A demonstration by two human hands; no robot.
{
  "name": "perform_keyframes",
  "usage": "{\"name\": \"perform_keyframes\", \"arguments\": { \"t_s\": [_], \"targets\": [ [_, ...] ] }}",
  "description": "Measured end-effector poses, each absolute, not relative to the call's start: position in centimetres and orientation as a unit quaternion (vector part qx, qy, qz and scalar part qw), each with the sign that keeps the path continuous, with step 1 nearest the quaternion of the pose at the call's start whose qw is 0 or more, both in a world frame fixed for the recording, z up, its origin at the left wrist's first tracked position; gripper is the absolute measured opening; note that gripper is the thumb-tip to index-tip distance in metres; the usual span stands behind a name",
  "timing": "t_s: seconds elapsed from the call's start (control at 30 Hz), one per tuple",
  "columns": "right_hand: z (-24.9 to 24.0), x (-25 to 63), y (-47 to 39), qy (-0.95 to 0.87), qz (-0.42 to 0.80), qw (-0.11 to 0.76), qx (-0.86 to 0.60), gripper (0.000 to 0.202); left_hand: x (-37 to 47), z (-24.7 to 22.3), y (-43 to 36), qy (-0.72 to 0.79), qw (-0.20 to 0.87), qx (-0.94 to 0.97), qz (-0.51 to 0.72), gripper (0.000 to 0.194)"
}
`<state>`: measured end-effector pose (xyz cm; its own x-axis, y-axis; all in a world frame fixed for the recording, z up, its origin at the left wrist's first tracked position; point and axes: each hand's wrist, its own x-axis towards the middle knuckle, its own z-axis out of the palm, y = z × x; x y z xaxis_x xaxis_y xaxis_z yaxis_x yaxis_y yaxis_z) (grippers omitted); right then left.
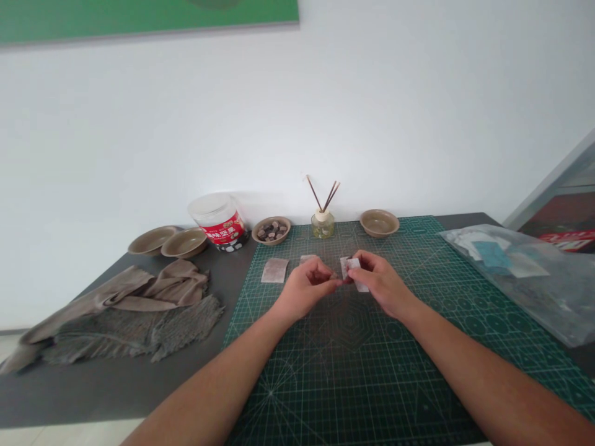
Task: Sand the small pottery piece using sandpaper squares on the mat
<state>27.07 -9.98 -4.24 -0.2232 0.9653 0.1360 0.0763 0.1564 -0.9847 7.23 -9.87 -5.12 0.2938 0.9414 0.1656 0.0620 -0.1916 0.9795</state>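
Over the green cutting mat [297, 371], my right hand [379, 284] pinches a small white pouch [357, 275] that looks like thin paper or fabric. My left hand [308, 288] is close beside it, thumb and fingers pinched together on a small brownish piece [333, 276] too small to make out. A flat pale brownish packet [275, 271] lies on the mat to the left of my hands. Another one [304, 258] sits just behind my left hand, partly covered by it. A brown bowl [272, 230] behind them holds several dark round pieces.
A reed diffuser [323, 223] and a brown bowl [379, 223] stand near the wall. Leftward are a plastic jar with a red label [220, 223], two brown bowls [185, 243] and a crumpled grey-brown cloth [153, 303]. A clear plastic bag [525, 279] lies at the right.
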Motion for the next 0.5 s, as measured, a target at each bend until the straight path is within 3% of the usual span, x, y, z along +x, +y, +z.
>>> {"name": "perform_keyframes", "arguments": {
  "t_s": [0.17, 0.5],
  "targets": [
    [-4.58, 27.57, -9.68, -0.645, 0.435, 0.436, -0.453, 0.006, 7.02, -5.71, -9.62, 0.44, 0.445, 0.672, 0.396, 0.034],
    [-3.82, 27.07, -10.32, -0.76, 0.318, 0.396, -0.407, 0.006, 7.11, -5.53, -9.26, 0.414, 0.55, 0.604, 0.403, 0.022]
  ]
}}
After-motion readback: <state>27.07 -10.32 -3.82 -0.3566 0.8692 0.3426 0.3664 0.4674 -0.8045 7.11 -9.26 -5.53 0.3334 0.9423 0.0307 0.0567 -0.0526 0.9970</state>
